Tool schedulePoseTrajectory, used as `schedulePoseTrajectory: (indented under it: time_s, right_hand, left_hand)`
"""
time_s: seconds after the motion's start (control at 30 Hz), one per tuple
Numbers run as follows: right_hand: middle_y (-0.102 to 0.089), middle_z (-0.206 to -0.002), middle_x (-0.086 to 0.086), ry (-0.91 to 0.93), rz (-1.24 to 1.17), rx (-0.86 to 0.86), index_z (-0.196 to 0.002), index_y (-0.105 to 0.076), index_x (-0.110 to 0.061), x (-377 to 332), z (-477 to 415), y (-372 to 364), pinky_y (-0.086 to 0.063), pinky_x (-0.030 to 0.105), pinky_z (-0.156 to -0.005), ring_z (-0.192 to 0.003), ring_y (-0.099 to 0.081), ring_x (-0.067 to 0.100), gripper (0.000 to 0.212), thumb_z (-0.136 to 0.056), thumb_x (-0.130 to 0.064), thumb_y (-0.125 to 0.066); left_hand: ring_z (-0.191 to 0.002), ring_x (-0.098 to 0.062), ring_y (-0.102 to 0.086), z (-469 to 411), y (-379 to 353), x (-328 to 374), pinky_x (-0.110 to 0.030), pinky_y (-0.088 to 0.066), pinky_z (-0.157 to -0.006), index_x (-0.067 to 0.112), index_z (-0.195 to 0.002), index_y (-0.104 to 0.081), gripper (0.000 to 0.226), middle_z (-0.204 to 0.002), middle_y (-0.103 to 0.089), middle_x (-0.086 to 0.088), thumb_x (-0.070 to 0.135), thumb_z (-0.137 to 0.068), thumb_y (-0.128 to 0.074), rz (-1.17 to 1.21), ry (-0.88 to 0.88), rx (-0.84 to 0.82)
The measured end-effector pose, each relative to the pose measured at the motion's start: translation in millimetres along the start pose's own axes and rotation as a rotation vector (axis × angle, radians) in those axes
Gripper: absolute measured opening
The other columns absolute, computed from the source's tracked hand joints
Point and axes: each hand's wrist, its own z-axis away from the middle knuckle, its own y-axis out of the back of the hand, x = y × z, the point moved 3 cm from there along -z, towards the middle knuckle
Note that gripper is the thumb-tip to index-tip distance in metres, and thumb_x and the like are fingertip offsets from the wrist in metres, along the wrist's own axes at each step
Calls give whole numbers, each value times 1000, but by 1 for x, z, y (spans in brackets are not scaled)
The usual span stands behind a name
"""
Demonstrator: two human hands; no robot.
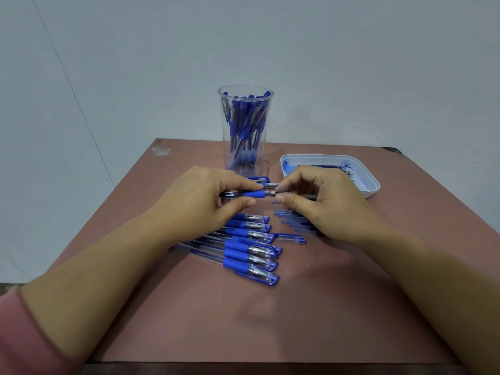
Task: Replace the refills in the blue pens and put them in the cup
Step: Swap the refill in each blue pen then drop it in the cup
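Observation:
My left hand (208,197) grips a blue pen (254,194) by its rubber grip, holding it level above the table. My right hand (322,196) pinches the pen's metal tip end between thumb and forefinger. Behind the hands stands a clear plastic cup (245,131) holding several blue pens. Below the hands, several capped blue pens (251,250) lie in a row on the table. A loose clear-and-blue cap (289,238) lies to their right. Several loose refills (295,220) lie under my right hand, partly hidden.
A white tray (372,182) stained with blue ink sits at the back right and holds several refills. Another pen (261,180) lies just behind the held one. The pinkish-brown table (270,320) ends at a pale wall behind.

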Motion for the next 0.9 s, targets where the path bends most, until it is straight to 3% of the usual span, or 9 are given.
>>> schedulePoseTrajectory:
  time_s: [0.13,0.3,0.53,0.7,0.9]
  right_hand:
    - [-72,-84,-4,-52,-93,-1,-92,-71,-28,1,1,-2,-56,31,-78,-81,-67,14,10,-85,-34,-69]
    - [-72,-81,-7,-32,-36,-21,-91,-72,-27,-1,1,-3,-55,25,-74,-77,-67,8,6,-87,-25,-70]
    - [-70,-81,-4,31,-39,-6,-87,-69,-30,-1,0,1,-52,17,-75,-77,-65,10,17,-82,-15,-75]
    - [-66,-78,-11,75,41,40,-84,-65,-31,-2,1,13,-50,15,-72,-75,-62,5,19,-84,-13,-71]
    - [-65,-93,-18,126,349,-345,-96,-67,-36,0,6,7,-45,22,-85,-96,-55,0,15,-88,-23,-67]
  left_hand:
    - [-58,-6,-55,0,1,3,-17,-41,-56,37,-114,-70,28,-72,-62,27,35,-86,-70,-20,-18,23]
    - [-63,-7,-61,1,0,3,-31,-52,-60,37,-114,-70,28,-83,-71,18,35,-87,-70,-7,-18,3]
    - [-60,-7,-59,0,2,0,-23,-47,-57,34,-111,-72,24,-74,-63,28,35,-87,-69,14,2,24]
    - [-68,-8,-64,-1,4,-5,-34,-55,-66,36,-111,-72,25,-85,-69,23,33,-86,-72,-20,21,41]
    - [-70,-12,-66,-2,3,-9,-38,-56,-69,35,-109,-72,25,-89,-72,16,39,-85,-71,-41,30,51]
